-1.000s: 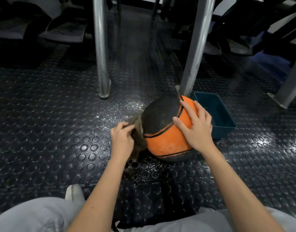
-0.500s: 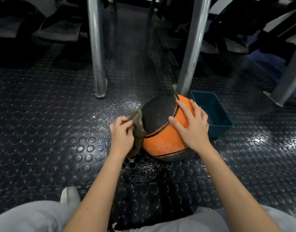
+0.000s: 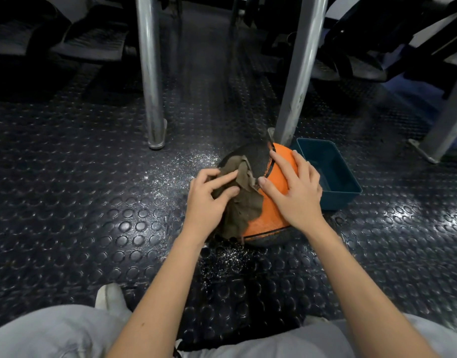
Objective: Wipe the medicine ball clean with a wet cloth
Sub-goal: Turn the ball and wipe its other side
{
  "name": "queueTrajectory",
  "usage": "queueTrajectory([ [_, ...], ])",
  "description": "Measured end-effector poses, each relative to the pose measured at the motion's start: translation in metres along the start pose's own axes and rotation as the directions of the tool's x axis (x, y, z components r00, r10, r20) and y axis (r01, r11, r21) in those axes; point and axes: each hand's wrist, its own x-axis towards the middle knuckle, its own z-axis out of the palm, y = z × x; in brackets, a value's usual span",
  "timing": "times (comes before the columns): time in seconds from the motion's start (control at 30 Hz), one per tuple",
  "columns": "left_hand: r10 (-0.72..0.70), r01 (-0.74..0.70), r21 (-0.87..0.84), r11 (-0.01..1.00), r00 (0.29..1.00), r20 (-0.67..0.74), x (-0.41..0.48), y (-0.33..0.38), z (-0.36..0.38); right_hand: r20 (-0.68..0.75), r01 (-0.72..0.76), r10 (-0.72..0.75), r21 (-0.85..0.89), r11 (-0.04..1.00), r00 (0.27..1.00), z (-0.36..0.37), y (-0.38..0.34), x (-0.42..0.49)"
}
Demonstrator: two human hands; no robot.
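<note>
Head — cloth point(image 3: 244, 202) on medicine ball point(image 3: 267, 224)

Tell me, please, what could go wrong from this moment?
The medicine ball rests on the floor, steadied only by the flat right hand; a hard push from the left hand with the cloth might roll it into the blue tub. Glistening specks, probably water, surround it, so it may slip.

Dark studded floor point(image 3: 67, 202), medicine ball point(image 3: 270, 219) resting on it, teal tub point(image 3: 338, 200) just beside, metal posts point(image 3: 150, 73) behind
</note>
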Motion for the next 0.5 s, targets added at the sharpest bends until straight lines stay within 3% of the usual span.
queueTrajectory([
  [0.17,-0.219,0.233,0.179,0.956,0.971,-0.097,0.0,-0.024,-0.016,-0.008,-0.016,0.016,0.061,0.998,1.0,-0.002,0.008,-0.002],
  [0.3,-0.05,0.044,-0.039,0.998,0.985,-0.168,0.005,0.013,-0.022,-0.005,-0.038,0.038,0.084,0.996,0.999,-0.005,0.007,0.001],
  [0.4,0.096,-0.13,-0.226,0.965,0.983,-0.156,0.014,0.043,-0.023,-0.008,-0.034,0.034,0.069,0.997,0.999,-0.006,0.004,0.001],
  [0.47,0.172,-0.173,-0.028,0.985,0.985,-0.012,0.016,0.041,-0.013,-0.014,-0.015,0.016,0.043,0.999,1.0,-0.004,0.003,0.001],
  [0.5,0.143,-0.152,0.097,0.984,0.985,0.093,0.013,0.032,-0.005,-0.017,-0.008,0.008,0.028,1.0,1.0,-0.003,0.003,0.001],
])
